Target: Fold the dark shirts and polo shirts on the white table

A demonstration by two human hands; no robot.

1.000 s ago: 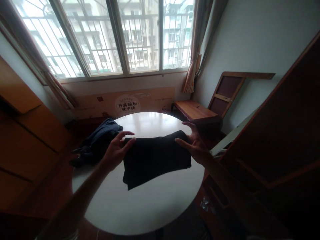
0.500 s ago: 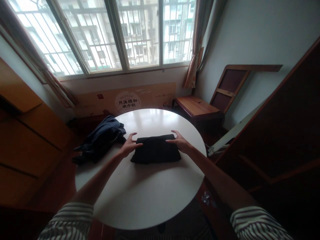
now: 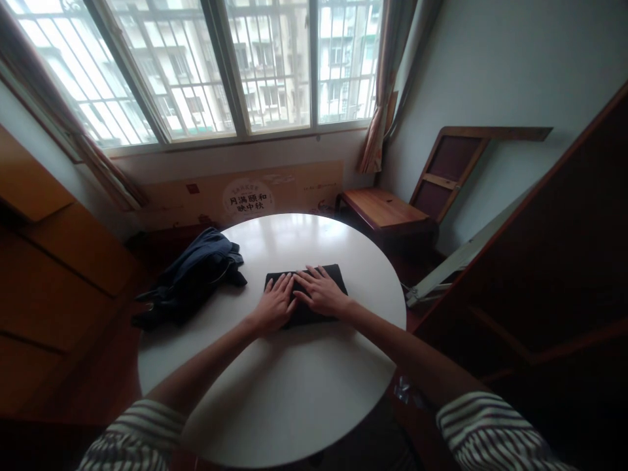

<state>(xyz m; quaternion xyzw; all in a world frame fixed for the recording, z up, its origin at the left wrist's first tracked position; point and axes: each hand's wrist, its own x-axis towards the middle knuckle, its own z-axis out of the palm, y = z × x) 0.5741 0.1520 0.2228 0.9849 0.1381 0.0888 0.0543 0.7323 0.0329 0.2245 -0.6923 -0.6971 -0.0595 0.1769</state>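
A folded black cloth, perhaps a garment, (image 3: pixel 314 316) lies as a flat rectangle on the round white table (image 3: pixel 294 392). My left hand (image 3: pixel 275 303) rests flat on its left half, fingers stretched out. On the middle and right of the cloth lies my right hand (image 3: pixel 320 292), palm down with spread fingers. The two hands nearly meet near the cloth's centre. Both are open and cover much of the fabric, so its kind cannot be made out.
A heap of dark blue and black clothes (image 3: pixel 196 268) hangs partly over the table's left edge. Behind the table on the right stands a wooden bench (image 3: pixel 387 208). A dark wooden panel (image 3: pixel 554 281) rises close on the right, and orange cabinets (image 3: pixel 59 261) stand left.
Both hands have let go of the cloth's upper corners and moved inward onto its top. The cloth now lies flatter under my palms.
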